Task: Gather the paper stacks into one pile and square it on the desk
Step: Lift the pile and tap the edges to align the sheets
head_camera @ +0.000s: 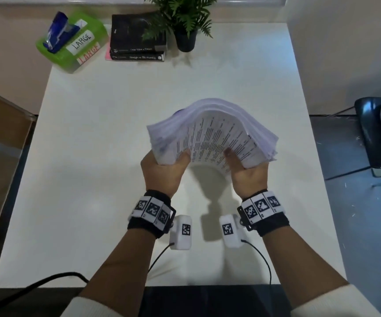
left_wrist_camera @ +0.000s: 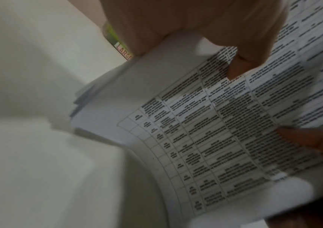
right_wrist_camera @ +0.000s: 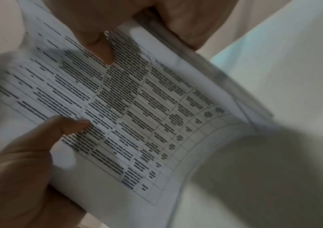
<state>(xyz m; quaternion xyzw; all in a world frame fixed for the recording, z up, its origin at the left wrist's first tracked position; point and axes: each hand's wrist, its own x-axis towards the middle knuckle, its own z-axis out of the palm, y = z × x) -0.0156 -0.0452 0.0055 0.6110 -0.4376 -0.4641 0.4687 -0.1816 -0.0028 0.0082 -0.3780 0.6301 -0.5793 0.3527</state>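
One thick stack of printed paper [head_camera: 212,131] is held in the air above the middle of the white desk [head_camera: 89,161], bowed upward in an arch, with its sheet edges fanned unevenly at both sides. My left hand [head_camera: 169,163] grips the stack's near-left corner, thumb on the top sheet. My right hand [head_camera: 244,165] grips the near-right corner the same way. In the left wrist view the top sheet [left_wrist_camera: 195,138] shows a printed table under my left thumb [left_wrist_camera: 240,61]. In the right wrist view the same paper [right_wrist_camera: 137,115] curves away beneath my right thumb [right_wrist_camera: 100,50].
At the desk's far left stands a green box [head_camera: 70,51] labelled LARGE with a blue stapler [head_camera: 59,30] on it. Black books [head_camera: 138,40] and a potted plant [head_camera: 185,26] line the back edge. A dark chair [head_camera: 377,133] stands to the right. Cables [head_camera: 54,280] run off the near edge.
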